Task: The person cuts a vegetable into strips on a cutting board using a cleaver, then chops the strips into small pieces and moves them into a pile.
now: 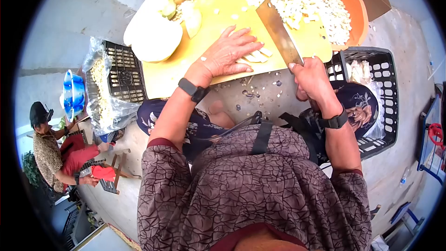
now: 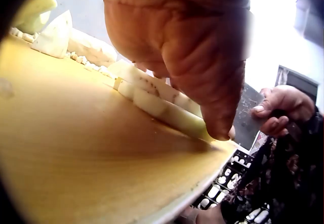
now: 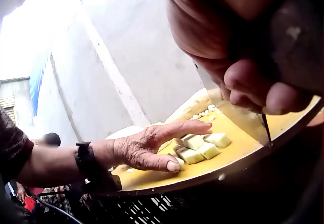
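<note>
My left hand [image 1: 227, 53] lies over pale vegetable strips [image 1: 256, 56] near the front edge of a yellow cutting board [image 1: 162, 80], its fingers stretched out. In the right wrist view, its thumb and forefinger flank the cut strips [image 3: 190, 155]. My right hand [image 1: 313, 79] grips the handle end of a cleaver [image 1: 280, 32]. The broad blade slants across the board's right part, apart from the left fingertips. Large pale vegetable chunks [image 1: 155, 37] sit at the board's left. Many small diced pieces [image 1: 278, 0] are heaped at its far right.
An orange basin [image 1: 357, 7] of diced pieces adjoins the board at back right. Black crates stand at left [image 1: 124, 72] and right [image 1: 389, 97]. Diced pieces lie in a plastic bag [image 1: 100, 97]. Another person [image 1: 49, 153] sits at far left near a blue bowl [image 1: 74, 94].
</note>
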Tool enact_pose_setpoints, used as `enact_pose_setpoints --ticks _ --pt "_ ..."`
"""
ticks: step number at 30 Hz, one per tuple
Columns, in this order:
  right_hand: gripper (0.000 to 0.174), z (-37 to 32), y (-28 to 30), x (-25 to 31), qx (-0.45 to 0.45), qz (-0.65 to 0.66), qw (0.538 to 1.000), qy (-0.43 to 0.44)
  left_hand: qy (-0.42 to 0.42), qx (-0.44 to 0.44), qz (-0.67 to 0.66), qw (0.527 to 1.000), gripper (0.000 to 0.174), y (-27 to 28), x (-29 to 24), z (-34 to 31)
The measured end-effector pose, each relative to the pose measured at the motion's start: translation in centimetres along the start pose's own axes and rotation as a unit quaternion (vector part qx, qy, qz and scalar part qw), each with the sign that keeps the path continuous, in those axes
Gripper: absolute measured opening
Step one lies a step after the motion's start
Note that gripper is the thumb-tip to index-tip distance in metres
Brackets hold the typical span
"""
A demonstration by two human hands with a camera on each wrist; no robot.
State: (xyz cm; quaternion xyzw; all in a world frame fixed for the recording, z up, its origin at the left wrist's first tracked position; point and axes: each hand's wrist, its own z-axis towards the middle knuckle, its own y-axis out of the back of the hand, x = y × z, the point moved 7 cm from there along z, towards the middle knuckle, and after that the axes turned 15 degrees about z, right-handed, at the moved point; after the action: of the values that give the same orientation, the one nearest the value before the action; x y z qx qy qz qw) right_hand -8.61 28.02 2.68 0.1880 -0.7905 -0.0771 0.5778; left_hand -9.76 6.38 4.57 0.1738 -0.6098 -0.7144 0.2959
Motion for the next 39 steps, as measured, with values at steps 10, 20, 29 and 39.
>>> enact_pose_setpoints --ticks 10,20,29,39 --pt "0.039 0.2 -0.7 0.4 -0.002 -0.048 0.998 -0.044 0.121 0.014 0.006 0.993 0.057 -0.4 0.8 0.3" --pt "0.039 0.2 -0.8 1.1 0.008 -0.080 0.996 -0.031 0.383 0.072 0.107 0.915 0.060 -0.9 8.0 -4.0" --pt "0.040 -0.1 -1.1 1.7 0.011 -0.102 0.995 -0.015 0.335 0.007 0.088 0.938 0.039 2.4 4.3 -5.9" --pt "0.039 0.2 -1.0 1.4 0.003 -0.106 0.994 -0.009 0.372 -0.047 0.056 0.925 0.032 0.9 4.4 -6.5"
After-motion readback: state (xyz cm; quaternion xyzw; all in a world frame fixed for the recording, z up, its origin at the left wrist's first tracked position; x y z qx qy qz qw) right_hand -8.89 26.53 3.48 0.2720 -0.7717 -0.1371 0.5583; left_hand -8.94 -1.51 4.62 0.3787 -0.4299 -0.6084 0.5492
